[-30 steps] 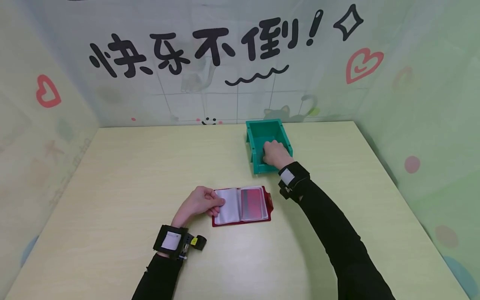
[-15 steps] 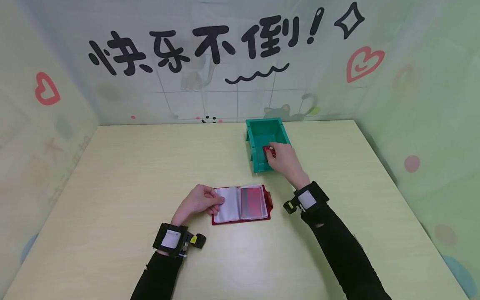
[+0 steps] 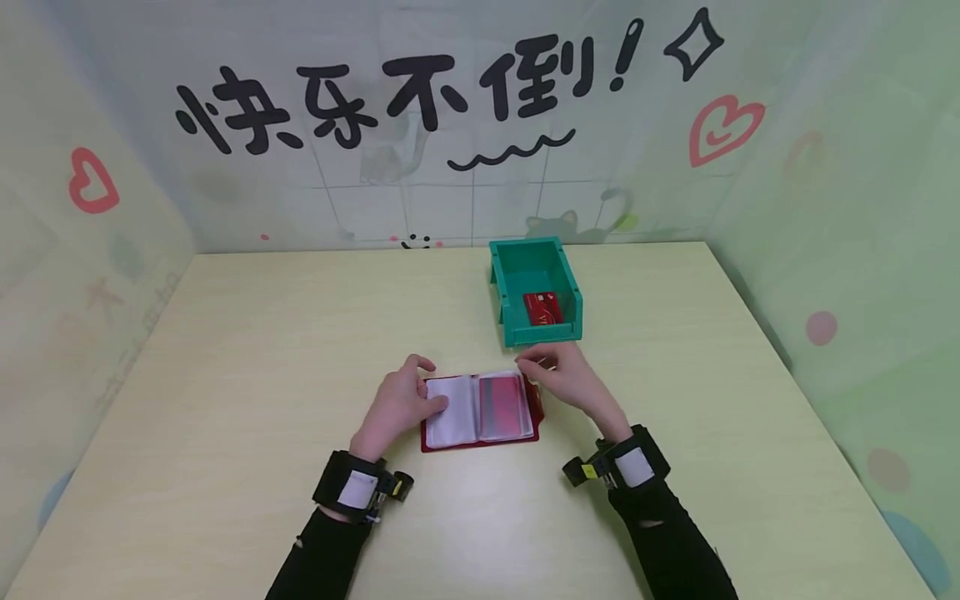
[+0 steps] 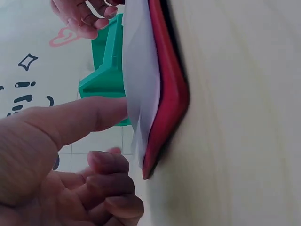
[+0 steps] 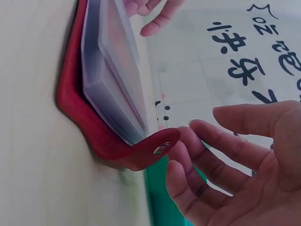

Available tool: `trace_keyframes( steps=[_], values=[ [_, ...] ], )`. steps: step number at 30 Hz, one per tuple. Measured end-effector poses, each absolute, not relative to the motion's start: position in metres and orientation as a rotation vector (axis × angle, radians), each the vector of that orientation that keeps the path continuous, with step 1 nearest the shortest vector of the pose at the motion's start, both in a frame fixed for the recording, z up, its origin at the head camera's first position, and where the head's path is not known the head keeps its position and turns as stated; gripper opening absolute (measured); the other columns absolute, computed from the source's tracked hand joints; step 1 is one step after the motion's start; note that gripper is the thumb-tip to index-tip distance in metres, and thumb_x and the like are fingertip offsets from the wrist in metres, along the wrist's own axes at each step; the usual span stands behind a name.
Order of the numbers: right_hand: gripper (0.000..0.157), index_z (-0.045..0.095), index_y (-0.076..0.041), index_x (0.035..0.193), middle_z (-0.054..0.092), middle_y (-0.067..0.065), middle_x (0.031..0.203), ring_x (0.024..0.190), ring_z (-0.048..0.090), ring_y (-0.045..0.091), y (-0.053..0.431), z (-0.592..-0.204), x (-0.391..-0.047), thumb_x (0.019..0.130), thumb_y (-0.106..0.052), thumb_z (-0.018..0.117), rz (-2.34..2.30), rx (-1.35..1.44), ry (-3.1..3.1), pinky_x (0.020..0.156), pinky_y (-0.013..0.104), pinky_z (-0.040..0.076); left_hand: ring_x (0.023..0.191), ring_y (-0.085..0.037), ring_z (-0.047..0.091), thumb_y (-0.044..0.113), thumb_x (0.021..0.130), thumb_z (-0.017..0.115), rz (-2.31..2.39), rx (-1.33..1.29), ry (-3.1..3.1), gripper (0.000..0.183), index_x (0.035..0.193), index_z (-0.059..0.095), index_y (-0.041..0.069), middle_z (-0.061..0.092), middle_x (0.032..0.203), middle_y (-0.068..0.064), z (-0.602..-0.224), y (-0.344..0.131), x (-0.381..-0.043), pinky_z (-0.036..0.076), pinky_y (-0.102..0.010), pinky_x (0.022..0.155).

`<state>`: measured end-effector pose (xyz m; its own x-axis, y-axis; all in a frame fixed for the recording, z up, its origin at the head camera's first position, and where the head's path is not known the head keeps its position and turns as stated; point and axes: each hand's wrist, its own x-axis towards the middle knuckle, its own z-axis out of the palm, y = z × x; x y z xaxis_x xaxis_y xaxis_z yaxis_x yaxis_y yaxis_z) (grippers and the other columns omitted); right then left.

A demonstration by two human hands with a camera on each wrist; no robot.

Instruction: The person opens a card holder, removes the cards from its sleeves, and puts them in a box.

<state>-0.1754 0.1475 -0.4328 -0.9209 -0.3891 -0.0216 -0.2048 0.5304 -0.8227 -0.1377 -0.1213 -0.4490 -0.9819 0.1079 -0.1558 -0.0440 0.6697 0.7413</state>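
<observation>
A red card holder (image 3: 536, 406) lies spread on the table with clear sleeve pages facing up. Its right-hand page holds a pink card with a grey stripe (image 3: 500, 407). My left hand (image 3: 397, 407) rests its straight thumb on the whitish left-hand page (image 3: 454, 410); in the left wrist view the other fingers are loosely bent and hold nothing. At the holder's upper right corner is my right hand (image 3: 567, 379), its fingers relaxed. The right wrist view shows those fingers around the snap flap (image 5: 141, 153), with no grip on it visible. A red card (image 3: 543, 308) lies in the green bin.
The green bin (image 3: 551, 332) stands behind the card holder, near the table's back edge. Printed cloth walls (image 3: 480, 192) rise at the back and both sides. Pale wood tabletop (image 3: 300, 333) surrounds the holder.
My right hand has let go of the red card inside the bin and come back toward me to the card holder. My left fingers have spread away from the page edge; the thumb stays.
</observation>
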Motion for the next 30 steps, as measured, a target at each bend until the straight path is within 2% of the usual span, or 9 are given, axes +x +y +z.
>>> trace_keyframes(
  steps=[5,7,9,11,13,16,18,21,30],
  values=[
    [0.029,0.069,0.003,0.118,0.070,0.020,0.103,0.085,0.062,0.025,0.149,-0.441,-0.172,0.098,-0.018,0.063,-1.425,-0.423,2.456,0.069,0.036,0.057,0.078,-0.017,0.053,-0.006,0.086,0.065,1.177,0.315,2.789,0.027,0.112,0.064,-0.002,0.059,0.086,-0.008,-0.444,-0.106,-0.132,0.046,-0.027,0.071],
    [0.028,0.070,0.003,0.117,0.070,0.020,0.105,0.087,0.062,0.025,0.149,-0.443,-0.171,0.098,-0.017,0.064,-1.428,-0.430,2.463,0.069,0.033,0.057,0.087,-0.019,0.055,-0.006,0.087,0.064,1.159,0.398,2.791,0.025,0.112,0.066,-0.002,0.062,0.095,-0.011,-0.441,-0.100,-0.130,0.050,-0.031,0.078],
    [0.027,0.070,0.002,0.116,0.070,0.018,0.107,0.090,0.062,0.024,0.148,-0.446,-0.172,0.096,-0.015,0.066,-1.423,-0.445,2.482,0.071,0.029,0.056,0.094,-0.023,0.057,0.000,0.089,0.067,1.133,0.449,2.777,0.027,0.117,0.066,-0.001,0.062,0.107,-0.013,-0.439,-0.094,-0.128,0.052,-0.036,0.085],
    [0.027,0.070,0.001,0.117,0.071,0.017,0.109,0.093,0.062,0.023,0.148,-0.449,-0.173,0.095,-0.014,0.067,-1.408,-0.467,2.493,0.075,0.026,0.055,0.106,-0.027,0.057,0.012,0.089,0.074,1.088,0.501,2.759,0.041,0.126,0.062,0.000,0.061,0.122,-0.014,-0.436,-0.088,-0.127,0.054,-0.042,0.092],
    [0.029,0.069,0.001,0.120,0.071,0.017,0.109,0.094,0.062,0.023,0.148,-0.453,-0.173,0.094,-0.013,0.069,-1.397,-0.478,2.483,0.077,0.025,0.053,0.117,-0.030,0.054,0.024,0.085,0.081,1.003,0.560,2.742,0.064,0.138,0.054,0.002,0.055,0.139,-0.014,-0.435,-0.082,-0.126,0.052,-0.045,0.099],
    [0.035,0.066,0.002,0.125,0.071,0.018,0.106,0.092,0.062,0.021,0.149,-0.460,-0.174,0.094,-0.013,0.069,-1.395,-0.481,2.450,0.078,0.024,0.053,0.122,-0.033,0.050,0.035,0.075,0.089,0.873,0.638,2.740,0.094,0.150,0.042,0.004,0.048,0.151,-0.013,-0.436,-0.074,-0.126,0.051,-0.046,0.102],
    [0.037,0.065,0.003,0.127,0.070,0.019,0.105,0.091,0.062,0.020,0.151,-0.464,-0.175,0.094,-0.013,0.069,-1.411,-0.484,2.430,0.077,0.024,0.053,0.120,-0.033,0.049,0.036,0.071,0.091,0.811,0.659,2.743,0.103,0.152,0.038,0.005,0.049,0.152,-0.013,-0.439,-0.071,-0.127,0.051,-0.045,0.099],
    [0.037,0.063,0.005,0.128,0.069,0.022,0.106,0.091,0.060,0.022,0.152,-0.462,-0.173,0.095,-0.011,0.067,-1.433,-0.475,2.405,0.078,0.026,0.052,0.116,-0.031,0.048,0.034,0.069,0.093,0.783,0.656,2.745,0.104,0.152,0.038,0.006,0.052,0.148,-0.011,-0.441,-0.067,-0.128,0.051,-0.044,0.094],
    [0.036,0.062,0.005,0.131,0.068,0.024,0.117,0.096,0.060,0.022,0.164,-0.473,-0.179,0.097,-0.009,0.062,-1.491,-0.465,2.346,0.082,0.026,0.052,0.120,-0.028,0.048,0.034,0.067,0.093,0.864,0.649,2.704,0.106,0.154,0.036,0.009,0.053,0.148,-0.009,-0.446,-0.067,-0.136,0.051,-0.042,0.096]
  ],
)
